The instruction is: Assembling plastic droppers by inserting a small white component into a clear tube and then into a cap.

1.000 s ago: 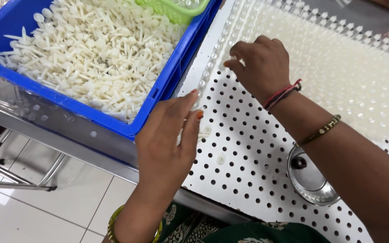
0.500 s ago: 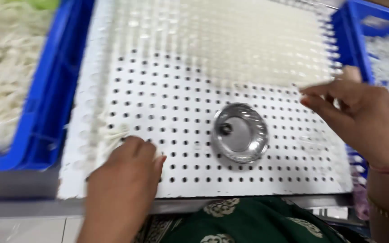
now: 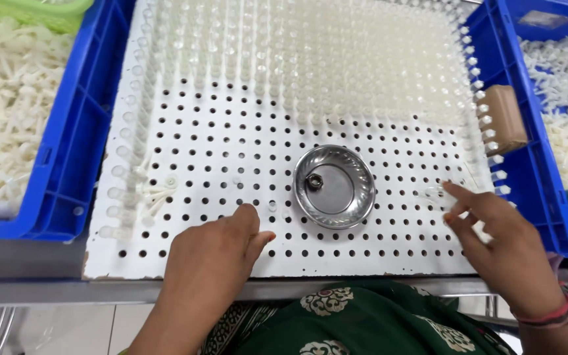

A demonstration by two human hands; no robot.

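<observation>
A white perforated board (image 3: 185, 141) lies in front of me, its far half filled with rows of clear plastic tubes (image 3: 310, 59). My left hand (image 3: 215, 260) rests palm down on the board's near edge. Its fingers are curled together, with the tips beside a small white piece (image 3: 271, 206); what lies under the palm is hidden. My right hand (image 3: 504, 246) is at the board's right edge, and its thumb and forefinger pinch a small clear piece (image 3: 432, 192). A few loose white pieces (image 3: 156, 190) lie left of my left hand.
A round steel bowl (image 3: 334, 186) with a small dark part inside sits on the board between my hands. Blue crates (image 3: 77, 144) (image 3: 530, 164) full of white plastic pieces flank the board. A brown block (image 3: 504, 118) sits on the right crate's rim.
My left hand has slid right, away from the loose white pieces, toward the bowl. My right hand has come down and inward to the board's right edge. The view has steadied over the board.
</observation>
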